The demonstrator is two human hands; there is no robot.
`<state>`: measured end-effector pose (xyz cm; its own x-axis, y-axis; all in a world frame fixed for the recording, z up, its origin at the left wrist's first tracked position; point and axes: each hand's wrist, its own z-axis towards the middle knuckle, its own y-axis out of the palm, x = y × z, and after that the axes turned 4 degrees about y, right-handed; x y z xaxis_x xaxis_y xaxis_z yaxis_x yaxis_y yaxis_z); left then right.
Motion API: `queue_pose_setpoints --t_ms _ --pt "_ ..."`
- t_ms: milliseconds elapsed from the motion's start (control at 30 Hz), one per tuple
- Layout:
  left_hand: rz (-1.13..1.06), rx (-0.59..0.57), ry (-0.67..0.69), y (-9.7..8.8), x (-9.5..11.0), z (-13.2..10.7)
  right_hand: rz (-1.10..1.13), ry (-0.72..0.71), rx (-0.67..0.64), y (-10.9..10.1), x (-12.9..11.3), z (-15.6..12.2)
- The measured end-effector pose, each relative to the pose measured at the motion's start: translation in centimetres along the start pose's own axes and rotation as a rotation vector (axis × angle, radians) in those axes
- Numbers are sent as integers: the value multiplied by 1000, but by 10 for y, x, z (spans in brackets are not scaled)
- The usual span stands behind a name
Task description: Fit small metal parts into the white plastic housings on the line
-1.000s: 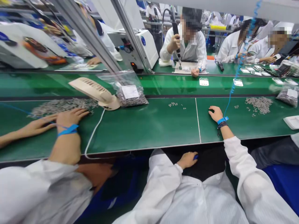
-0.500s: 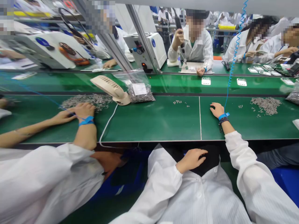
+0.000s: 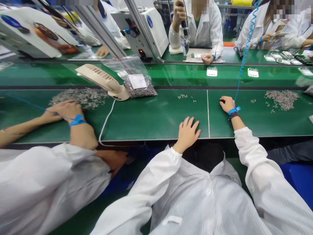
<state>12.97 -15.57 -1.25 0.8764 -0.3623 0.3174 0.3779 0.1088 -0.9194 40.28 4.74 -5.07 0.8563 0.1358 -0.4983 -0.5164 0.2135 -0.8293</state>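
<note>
My left hand (image 3: 187,133) is over the front edge of the green worktop (image 3: 141,122), palm down with its fingers spread, holding nothing. Farther right, my right hand (image 3: 227,103) rests on the green surface just past a white dividing line (image 3: 208,112). Its fingers are loosely curled with a gap to the thumb, and no object shows in it. A blue wrist strap (image 3: 234,110) with a coiled blue cord (image 3: 245,55) is on that wrist. Beyond my left hand lie a few small metallic parts (image 3: 182,96); a larger pile of them (image 3: 282,99) lies to the right of my right hand.
A beige fan (image 3: 105,81) stands beside a clear bag of small parts (image 3: 140,85), its white cable (image 3: 107,122) crossing the worktop. On the left a co-worker's hands (image 3: 65,110) are at another pile (image 3: 79,97). White-framed pieces (image 3: 212,71) sit on the far strip.
My left hand has risen from my lap to the worktop's front edge and spread its fingers. My right hand stays in place on the worktop. The view has tilted down slightly.
</note>
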Motion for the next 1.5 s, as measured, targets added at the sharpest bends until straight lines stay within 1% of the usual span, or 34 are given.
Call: queue_pose_setpoints --t_ms 67,100,133,167,200,233,267,300,333,367,400,467,500,533,567,600,700,800,867,933,967,1033,1067,1100,1133,1167,1200,1233,1300,1333,1367,1433,1500 --pt "62 -62 -57 1 6 9 -5 -2 3 -1 -2 -2" --pt "23 -117 -34 1 14 9 -5 -1 6 -2 -2 -2" --pt "-66 -202 46 -2 25 6 -5 0 8 -2 -3 -2" --pt "-183 -300 174 -5 38 -2 -5 1 11 -3 -3 -2" --pt "-343 -437 378 -10 53 -11 -5 3 13 -3 -3 -2" --pt "-511 -605 594 -17 67 -21 -6 5 15 -4 -3 -2" --pt "-583 -691 705 -24 79 -31 -6 8 15 -4 -2 -2" --pt "-645 -758 788 -31 88 -38 -6 11 10 -5 -2 -2" --pt "-719 -767 804 -37 93 -42 -6 16 1 -5 -2 -1" --pt "-759 -707 761 -43 93 -41 -11 30 -4 -5 -2 -1" --pt "-784 -622 681 -47 88 -37 -27 64 3 -5 -2 0" --pt "-768 -420 460 -52 70 -22 -103 195 65 -3 -3 3" --pt "-741 -351 359 -53 59 -13 -155 274 104 -2 -3 5" --pt "-716 -315 286 -53 47 -6 -207 341 132 0 -3 8" --pt "-695 -305 241 -52 34 1 -249 380 139 2 -3 12" --pt "-675 -307 218 -51 23 5 -279 388 123 4 -2 17" --pt "-611 -297 193 -45 -10 12 -312 305 41 10 1 34" --pt "-547 -202 139 -38 -36 21 -309 222 -15 14 1 50" --pt "-517 -130 92 -34 -49 33 -308 189 -50 14 -5 51" --pt "-496 -75 62 -31 -57 48 -303 126 -89 11 -16 38" --pt "-493 -57 59 -30 -60 55 -286 60 -119 8 -24 26" --pt "-495 -27 64 -26 -61 69 -198 -154 -220 3 -40 -4" --pt "-499 -19 69 -24 -60 76 -118 -279 -291 0 -46 -20" --pt "-508 -18 71 -20 -59 82 -19 -371 -369 -4 -50 -34" --pt "-523 -23 68 -16 -58 87 80 -398 -426 -7 -51 -44" --pt "-540 -35 64 -12 -57 92 155 -365 -436 -11 -49 -50" --pt "-559 -51 61 -7 -56 96 187 -287 -392 -15 -43 -52" --pt "-575 -69 61 -3 -55 99 171 -181 -307 -20 -35 -49" --pt "-594 -93 70 3 -56 102 18 51 -82 -29 -14 -34" --pt "-598 -100 75 5 -57 103 -82 158 7 -33 -2 -24" --pt "-601 -105 78 6 -58 103 -176 248 65 -37 8 -15" --pt "-606 -109 75 6 -61 103 -309 378 96 -43 23 -1" --pt "-598 -113 75 6 -63 102 -351 417 48 -45 24 2"
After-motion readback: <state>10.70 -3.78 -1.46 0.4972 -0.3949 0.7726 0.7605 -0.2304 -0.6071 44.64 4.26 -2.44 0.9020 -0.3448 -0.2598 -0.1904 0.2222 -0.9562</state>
